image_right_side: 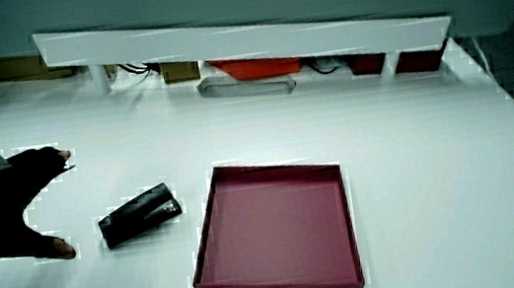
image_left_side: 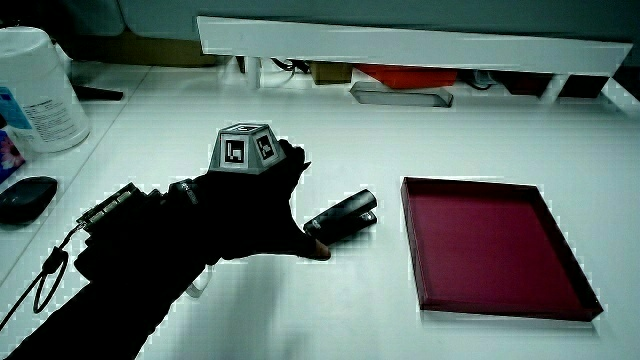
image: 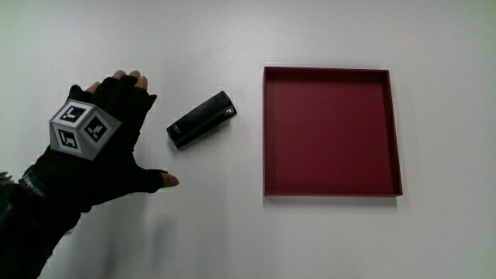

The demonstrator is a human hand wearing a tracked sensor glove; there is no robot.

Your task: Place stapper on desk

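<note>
Stapler (image: 201, 119) — a black, stubby one — lies flat on the white table (image: 217, 232), set at a slant between the gloved hand (image: 101, 147) and a dark red tray (image: 332, 132). It touches neither of them: bare tabletop shows between it and the tray's wall, and a narrower strip separates it from the glove. In both side views the stapler (image_left_side: 341, 215) (image_right_side: 139, 215) rests on its side on the table surface, with nothing on top of it. The hand is beside the stapler, palm down, fingers loosely extended and the thumb spread out toward it, holding nothing. The patterned cube (image: 80, 129) sits on the back of the glove, and the dark sleeve of the forearm runs off toward the person. The tray is shallow and square, with only its own red floor showing inside. In a side view a white cylindrical tub (image_left_side: 35, 90) stands near the table's edge, with a black computer mouse (image_left_side: 26, 197) nearer to the person than the tub — both well apart from the stapler. A low white partition (image_right_side: 243, 36) runs along the table, with a few orange and red things tucked under it, too blurred to name.
</note>
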